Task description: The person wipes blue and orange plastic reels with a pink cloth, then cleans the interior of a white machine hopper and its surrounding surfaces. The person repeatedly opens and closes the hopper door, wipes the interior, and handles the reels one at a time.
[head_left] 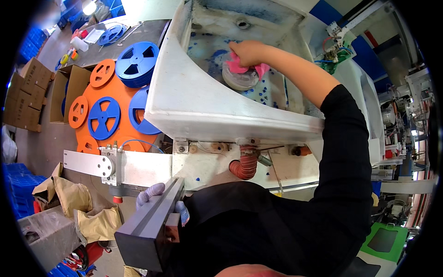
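Note:
My right hand (250,52) is bare and reaches into a white basin (230,115). Its fingers are closed on a pink cloth (238,67), bunched over the top of a round, whitish see-through container (240,81). What is inside the container is mostly hidden by the cloth. Close to my body, my left hand (150,193), in a pale purple glove, wraps round a long dark grey bar (150,219) with a groove along its upper side. The bar slants toward the lower left, and part of that hand is hidden behind it.
Blue scraps lie on the basin's floor, beside a thin stick (286,92). Blue reels (137,63) and orange reels (102,73) rest at the left, near a metal arm plate (87,162). A ribbed red-brown hose (244,165) hangs below the basin. Cardboard boxes (31,94) stand far left.

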`<state>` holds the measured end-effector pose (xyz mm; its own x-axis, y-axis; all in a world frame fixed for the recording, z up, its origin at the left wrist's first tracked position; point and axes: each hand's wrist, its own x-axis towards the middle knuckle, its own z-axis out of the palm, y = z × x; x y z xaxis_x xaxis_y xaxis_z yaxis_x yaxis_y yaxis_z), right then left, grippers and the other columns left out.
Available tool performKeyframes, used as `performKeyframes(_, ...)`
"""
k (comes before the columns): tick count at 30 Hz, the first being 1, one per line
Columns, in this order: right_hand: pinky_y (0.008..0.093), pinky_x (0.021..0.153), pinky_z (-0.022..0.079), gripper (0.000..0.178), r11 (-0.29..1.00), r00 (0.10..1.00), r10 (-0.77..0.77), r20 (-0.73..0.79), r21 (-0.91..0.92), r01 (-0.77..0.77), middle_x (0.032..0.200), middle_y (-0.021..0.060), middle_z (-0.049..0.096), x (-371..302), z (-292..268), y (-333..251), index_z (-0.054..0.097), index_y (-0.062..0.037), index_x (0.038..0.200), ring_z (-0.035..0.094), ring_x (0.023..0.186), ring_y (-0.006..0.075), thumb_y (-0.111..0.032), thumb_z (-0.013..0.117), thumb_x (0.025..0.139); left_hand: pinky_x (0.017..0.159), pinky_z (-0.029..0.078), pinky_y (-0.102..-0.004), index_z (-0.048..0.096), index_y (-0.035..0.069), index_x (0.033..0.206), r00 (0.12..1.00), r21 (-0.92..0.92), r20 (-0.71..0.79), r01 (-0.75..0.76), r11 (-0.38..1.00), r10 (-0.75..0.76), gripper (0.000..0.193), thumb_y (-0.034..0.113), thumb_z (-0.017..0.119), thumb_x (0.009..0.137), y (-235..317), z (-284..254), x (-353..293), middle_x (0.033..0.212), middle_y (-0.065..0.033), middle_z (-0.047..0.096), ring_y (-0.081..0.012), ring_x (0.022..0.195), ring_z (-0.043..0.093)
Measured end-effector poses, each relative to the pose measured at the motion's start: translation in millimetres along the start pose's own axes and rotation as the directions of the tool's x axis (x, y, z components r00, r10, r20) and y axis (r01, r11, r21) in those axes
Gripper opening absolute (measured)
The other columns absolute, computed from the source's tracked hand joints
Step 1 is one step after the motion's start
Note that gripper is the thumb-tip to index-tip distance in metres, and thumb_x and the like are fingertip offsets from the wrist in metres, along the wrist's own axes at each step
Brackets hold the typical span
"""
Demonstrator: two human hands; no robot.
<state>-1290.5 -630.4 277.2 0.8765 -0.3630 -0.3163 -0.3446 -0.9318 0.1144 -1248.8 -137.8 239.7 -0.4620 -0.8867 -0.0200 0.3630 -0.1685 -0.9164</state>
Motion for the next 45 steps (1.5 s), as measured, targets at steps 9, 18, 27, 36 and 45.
performKeyframes(9,0.0436,0.071,0.05,0.038,0.995,0.965,0.019,0.261,-0.103,0.008,0.091,0.02,0.066,9,-3,8,0.062,-0.0018,0.099,0.063,0.086,0.0385,-0.021,0.064,0.066,0.069,0.058,-0.0397,0.048,-0.001,0.125,0.997,0.117,0.064,0.04,0.992,-0.047,0.043,0.028,0.051,0.093,4,1,9,0.113,-0.024,0.056,-0.036,0.088,0.062)
performKeyframes(18,0.0314,0.068,0.049,0.031,0.877,0.984,0.018,-0.176,0.476,0.069,0.084,0.0089,0.065,-43,-104,38,0.059,-0.0037,0.101,0.061,0.077,0.0165,-0.023,0.063,0.076,0.069,0.059,-0.0341,0.048,-0.001,0.125,0.744,-0.469,0.062,0.61,0.639,-0.665,0.042,0.026,0.052,0.092,30,-3,14,0.121,-0.0229,0.054,-0.0331,0.087,0.062)
performKeyframes(27,0.0432,0.078,0.05,0.03,0.997,0.997,0.073,0.027,-0.036,-0.072,0.101,0.013,0.067,-10,13,3,0.064,-0.0125,0.106,0.063,0.093,0.0334,-0.02,0.057,0.078,0.077,0.057,-0.0271,0.048,-0.001,0.13,0.98,0.106,-0.043,0.198,0.974,-0.195,0.045,0.026,0.044,0.095,2,21,6,0.12,-0.0218,0.056,-0.0314,0.109,0.054)
performKeyframes(36,0.0395,0.065,0.051,0.016,0.885,0.97,0.042,-0.241,0.46,0.076,0.083,0.0072,0.067,-55,-101,2,0.059,-0.0075,0.09,0.067,0.081,0.0259,-0.003,0.052,0.076,0.076,0.058,-0.0281,0.038,0.011,0.137,0.946,0.124,-0.055,0.325,0.938,-0.321,0.045,0.022,0.048,0.094,-5,34,16,0.123,-0.019,0.053,-0.0284,0.105,0.058)
performKeyframes(45,0.0429,0.078,0.052,0.019,0.857,0.921,-0.389,-0.016,-0.374,0.355,0.108,0.0065,0.062,-44,-1,6,0.066,-0.0115,0.095,0.058,0.104,0.0313,-0.015,0.059,0.078,0.086,0.049,-0.0331,0.033,0.003,0.136,0.337,-0.529,0.845,0.408,-0.744,-0.415,0.066,0.018,0.066,0.081,9,-34,20,0.119,-0.018,0.053,-0.0261,0.107,0.055)
